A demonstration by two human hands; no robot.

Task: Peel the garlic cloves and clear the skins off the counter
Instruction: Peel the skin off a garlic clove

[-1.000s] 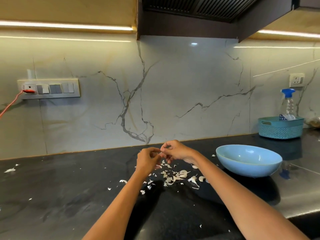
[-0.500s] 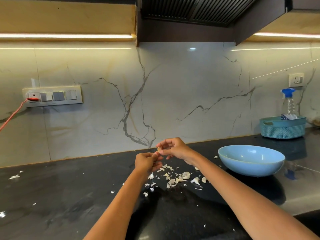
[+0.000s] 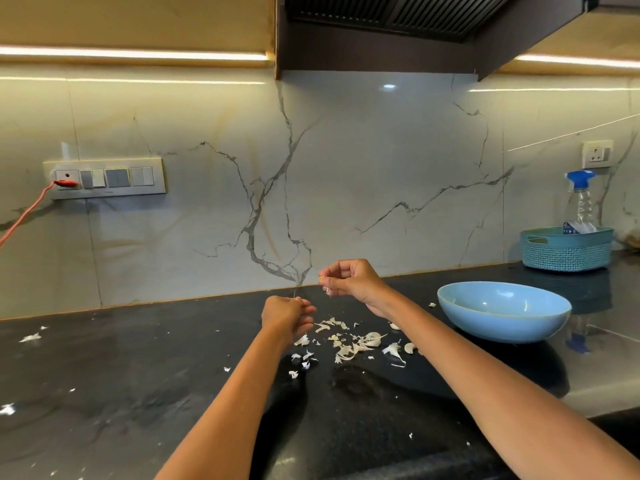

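Now right hand (image 3: 353, 280) pinching garlic clove (image 3: 322, 279), axis unclear, left hand (image 3: 284, 313) pinching skin strand (image 3: 295, 293).

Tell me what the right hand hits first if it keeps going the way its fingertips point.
The right hand points leftward, toward the left hand, which sits slightly lower and nearer. Passing above it, the way looks free to the backsplash, though depth is unclear.

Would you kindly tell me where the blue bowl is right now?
In the head view the blue bowl sits on the black counter at the right, just right of the right hand, in front of the teal basket.
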